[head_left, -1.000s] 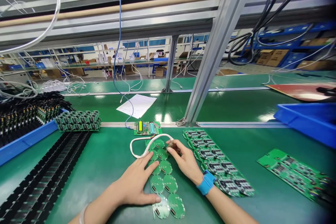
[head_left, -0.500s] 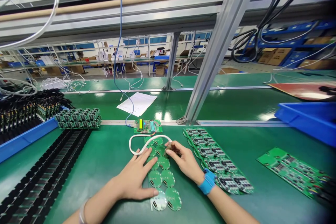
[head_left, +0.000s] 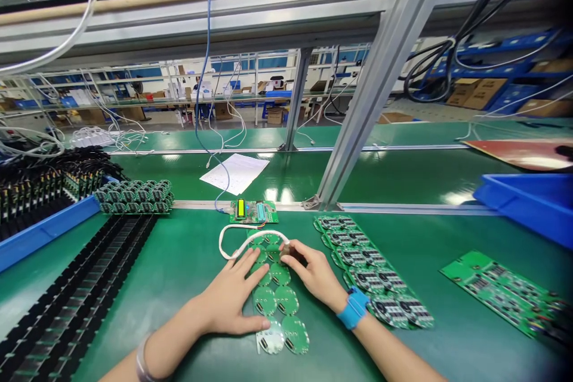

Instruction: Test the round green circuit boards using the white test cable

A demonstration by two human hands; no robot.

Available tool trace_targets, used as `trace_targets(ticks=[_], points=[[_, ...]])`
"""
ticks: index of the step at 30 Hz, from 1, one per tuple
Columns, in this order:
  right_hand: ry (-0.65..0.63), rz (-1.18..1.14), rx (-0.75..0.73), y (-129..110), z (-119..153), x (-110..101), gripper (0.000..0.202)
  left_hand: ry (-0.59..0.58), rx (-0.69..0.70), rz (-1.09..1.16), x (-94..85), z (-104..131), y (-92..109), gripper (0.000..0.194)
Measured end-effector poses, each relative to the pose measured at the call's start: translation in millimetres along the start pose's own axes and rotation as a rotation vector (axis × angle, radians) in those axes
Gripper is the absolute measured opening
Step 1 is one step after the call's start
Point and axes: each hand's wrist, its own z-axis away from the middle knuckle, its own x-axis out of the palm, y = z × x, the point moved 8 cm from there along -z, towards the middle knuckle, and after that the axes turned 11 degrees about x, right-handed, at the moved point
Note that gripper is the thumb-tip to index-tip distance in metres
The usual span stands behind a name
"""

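Left hand [head_left: 228, 301] flat on round-board panel [head_left: 277, 304]; right hand [head_left: 316, 274] pinches probe [head_left: 286, 249].

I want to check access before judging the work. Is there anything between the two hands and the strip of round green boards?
Nothing visible does. The left hand lies flat on the green panel of round circuit boards, and the right hand presses a small brown probe on a white cable onto its far end.

Bright, even overhead light fills the scene, throwing white glare patches on the glossy green table [head_left: 188, 262] and only soft shadows, while wide-angle distortion bends the frame's edges and the right corners blur and darken.
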Motion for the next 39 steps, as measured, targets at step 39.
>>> trace_targets(ticks=[39], points=[[-0.018,-0.002,-0.017,-5,-1,1,0.018,0.024,0.088,0.001,-1.3,2,12,0.122]])
